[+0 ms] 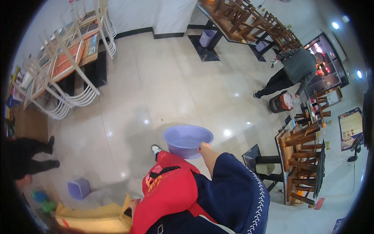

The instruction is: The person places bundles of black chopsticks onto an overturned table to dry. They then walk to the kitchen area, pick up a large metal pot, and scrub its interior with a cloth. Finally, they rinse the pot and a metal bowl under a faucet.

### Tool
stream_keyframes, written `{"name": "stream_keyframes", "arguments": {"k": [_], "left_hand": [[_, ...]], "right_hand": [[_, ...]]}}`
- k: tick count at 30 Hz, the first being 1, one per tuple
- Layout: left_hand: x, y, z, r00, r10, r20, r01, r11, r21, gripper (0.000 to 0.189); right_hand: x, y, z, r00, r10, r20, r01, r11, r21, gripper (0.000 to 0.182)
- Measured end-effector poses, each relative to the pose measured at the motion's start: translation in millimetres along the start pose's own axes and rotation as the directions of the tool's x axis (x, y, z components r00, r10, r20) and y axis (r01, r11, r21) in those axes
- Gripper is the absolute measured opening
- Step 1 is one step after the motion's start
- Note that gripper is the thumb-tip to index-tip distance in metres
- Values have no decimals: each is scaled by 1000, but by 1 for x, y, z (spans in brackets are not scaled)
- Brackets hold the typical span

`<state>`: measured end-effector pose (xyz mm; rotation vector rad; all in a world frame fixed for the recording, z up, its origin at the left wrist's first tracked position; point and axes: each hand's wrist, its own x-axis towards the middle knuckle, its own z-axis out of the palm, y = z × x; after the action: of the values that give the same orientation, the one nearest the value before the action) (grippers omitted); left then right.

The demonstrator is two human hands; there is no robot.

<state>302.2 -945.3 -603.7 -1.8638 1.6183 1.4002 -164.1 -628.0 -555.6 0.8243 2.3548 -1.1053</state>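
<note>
A light purple plastic basin [187,136] hangs in front of me above the tiled floor. My right hand [205,147] grips its rim on the right side; no solid items show inside it. At my left side, my left hand [134,204] is partly hidden behind the red apron [172,196]. It appears close to a yellow box [96,218], with a small dark patch beside the fingers. Whether that hand touches or holds anything is unclear.
Stools rest upside down on tables at the back [233,20] and right [304,163]. White chairs [73,70] lean over a table at left. A purple bin [79,188] is on the floor. One person [298,67] holds a lined bucket [280,102]; another person's legs [35,158] show left.
</note>
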Motion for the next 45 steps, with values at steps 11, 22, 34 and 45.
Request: {"name": "stream_keyframes", "arguments": {"k": [11,22,34,45], "left_hand": [[69,87,-38,1000,-24,7,25,977,-210,34],[118,81,-129,965,-252,-72,222,933,-284,23],[174,52,-176,908,-396,-136,301,843,-445,30],[208,101,-247,774,-603,-192,392,695,-603,27]], "right_hand": [[18,-114,135,965,183,189,-249,869,428,16],[-17,-192,276,973,156,172,-214,892,399,12],[-90,-321,502,855,9,518,-29,999,30,12],[-186,-388,822,629,154,762,37,973,-227,19]]}}
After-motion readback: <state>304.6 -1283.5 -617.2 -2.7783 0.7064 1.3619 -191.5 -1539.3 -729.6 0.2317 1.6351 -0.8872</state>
